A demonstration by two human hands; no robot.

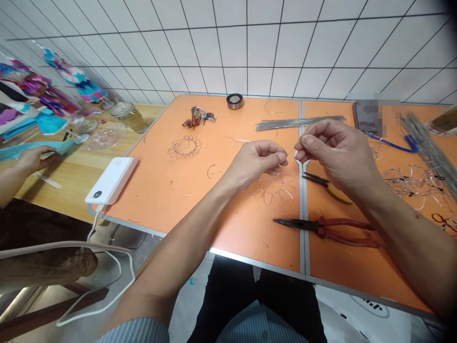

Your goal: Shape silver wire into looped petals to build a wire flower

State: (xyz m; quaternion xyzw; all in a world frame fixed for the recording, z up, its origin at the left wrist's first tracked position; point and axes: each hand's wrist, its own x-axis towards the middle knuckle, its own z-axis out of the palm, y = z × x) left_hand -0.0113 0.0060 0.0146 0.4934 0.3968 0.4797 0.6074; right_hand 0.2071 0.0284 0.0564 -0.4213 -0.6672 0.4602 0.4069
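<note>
Fingers (311, 142) of my left hand (255, 162) and right hand (332, 147) pinch thin wire (290, 151), centre-right; uneven pull could kink it, drooping wrists snag the wire loops (274, 191) below.

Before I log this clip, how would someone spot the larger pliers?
On the orange table, find the metal seam. The larger pliers lie across it. Red handles set them apart from the smaller, yellow-handled pair.
</note>
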